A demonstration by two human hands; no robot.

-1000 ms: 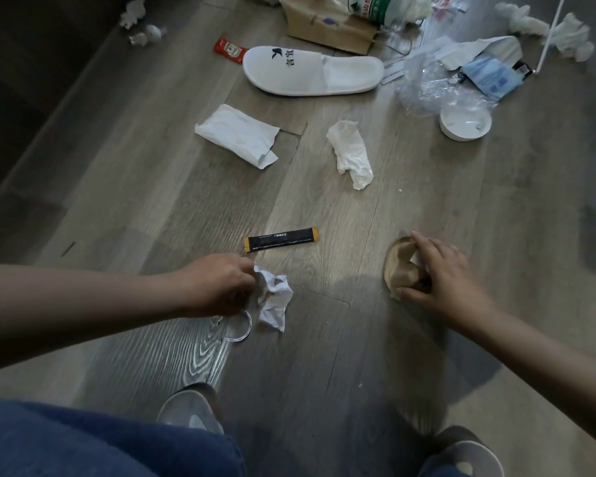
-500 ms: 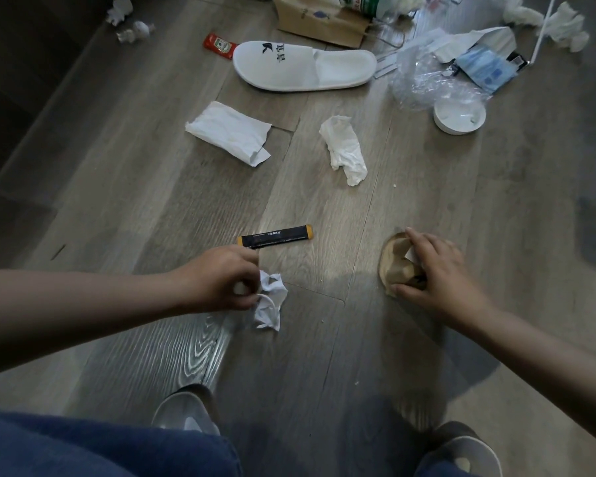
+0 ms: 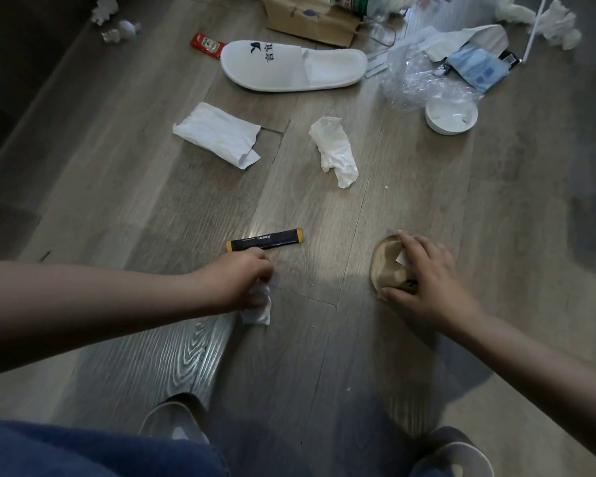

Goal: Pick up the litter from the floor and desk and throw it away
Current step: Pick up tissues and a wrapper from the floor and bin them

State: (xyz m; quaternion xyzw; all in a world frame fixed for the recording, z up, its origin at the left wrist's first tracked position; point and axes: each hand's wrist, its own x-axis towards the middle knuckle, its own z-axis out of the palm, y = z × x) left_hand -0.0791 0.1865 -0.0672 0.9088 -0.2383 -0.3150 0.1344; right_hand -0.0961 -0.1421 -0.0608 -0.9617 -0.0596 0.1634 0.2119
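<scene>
**Tissue gathered into the left hand; sachet lies next in reach**

The crumpled tissue, which lay beside the fingers half a second ago, has been drawn under the left hand. The fingers are now curled round it, and only its lower edge is seen against the floor. The clear ring seen by that hand a second ago is no longer visible. One piece of litter can thus be judged secured, and the black stick sachet, just beyond the knuckles, is probably next.

To the right, a squashed brown paper cup is still held down on the floor by the right hand, thumb and fingers curled over its rim. A white scrap is seen tucked inside.

Farther off, a brown paper bag lies on its side with a bottle at its mouth. What the clear plastic bag holds cannot be made out.
</scene>
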